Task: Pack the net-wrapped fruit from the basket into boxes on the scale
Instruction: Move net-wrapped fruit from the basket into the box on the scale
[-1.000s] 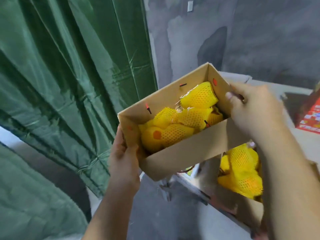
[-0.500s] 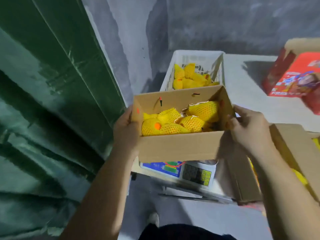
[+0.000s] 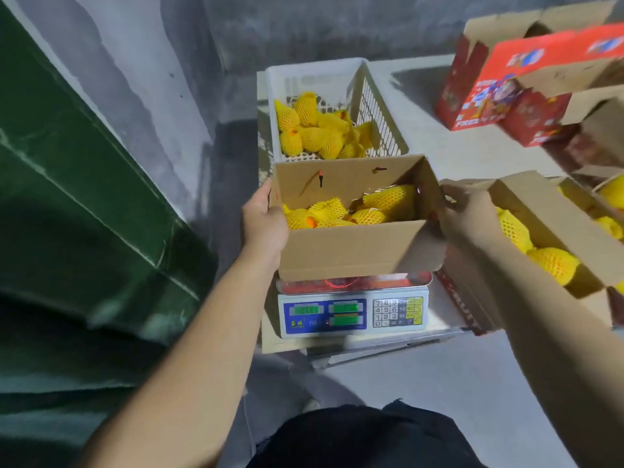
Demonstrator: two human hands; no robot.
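Note:
An open cardboard box point(image 3: 351, 246) with several yellow net-wrapped fruits point(image 3: 368, 211) in it sits on the pan of an electronic scale point(image 3: 353, 314). My left hand point(image 3: 265, 219) grips the box's left end. My right hand point(image 3: 467, 212) grips its right end. Right behind the box stands a white plastic basket point(image 3: 381, 116) holding several more net-wrapped fruits point(image 3: 314, 130).
A second open cardboard box point(image 3: 553, 228) with wrapped fruit lies to the right of the scale. Red printed cartons point(image 3: 506, 82) stand at the back right on the pale surface. A green tarp point(image 3: 84, 197) hangs on the left, against a grey wall.
I have swung the box from up beside the green tarp to the right and down onto the scale pan. Both hands keep their hold on its ends.

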